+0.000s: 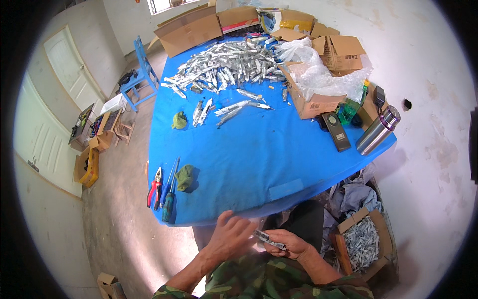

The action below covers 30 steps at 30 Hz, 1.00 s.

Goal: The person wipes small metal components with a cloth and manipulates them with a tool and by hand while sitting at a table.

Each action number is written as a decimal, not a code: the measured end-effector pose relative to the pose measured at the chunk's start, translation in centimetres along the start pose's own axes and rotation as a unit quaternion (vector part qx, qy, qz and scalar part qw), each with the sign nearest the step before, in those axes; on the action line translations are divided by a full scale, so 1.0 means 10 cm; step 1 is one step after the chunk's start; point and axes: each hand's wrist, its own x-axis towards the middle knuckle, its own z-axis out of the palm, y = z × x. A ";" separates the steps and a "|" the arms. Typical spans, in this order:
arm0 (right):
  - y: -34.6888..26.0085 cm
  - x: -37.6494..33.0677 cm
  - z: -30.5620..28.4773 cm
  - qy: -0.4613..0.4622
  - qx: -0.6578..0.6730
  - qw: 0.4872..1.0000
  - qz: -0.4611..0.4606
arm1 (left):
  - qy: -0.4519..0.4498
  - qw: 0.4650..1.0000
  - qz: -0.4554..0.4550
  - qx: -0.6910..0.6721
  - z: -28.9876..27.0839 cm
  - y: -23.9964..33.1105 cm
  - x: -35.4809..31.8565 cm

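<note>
My right hand (291, 244) is closed around a slim silver-and-black metal piece (270, 240), held over my lap just off the table's near edge. Its exact kind is too small to tell. My left hand (231, 233) hovers beside the piece's left end, fingers apart and slightly blurred, with nothing visible in it. Across the blue-covered table (239, 164) lies a big heap of similar slim silvery pieces (234, 62). A few separate ones (231, 108) rest in front of that heap.
At the table's left corner lie red-handled pliers (155, 188), screwdrivers (170, 192) and a green cloth (184, 178). A steel thermos (378, 130) and a dark handheld device (336, 132) occupy the right side. Cardboard boxes (313, 102) line the back and right. A box of silvery bits (362, 244) sits below.
</note>
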 end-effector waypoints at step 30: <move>-0.24 0.00 0.16 0.147 -0.596 0.732 -0.294 | -0.042 0.996 -0.075 -0.032 0.01 0.03 -0.19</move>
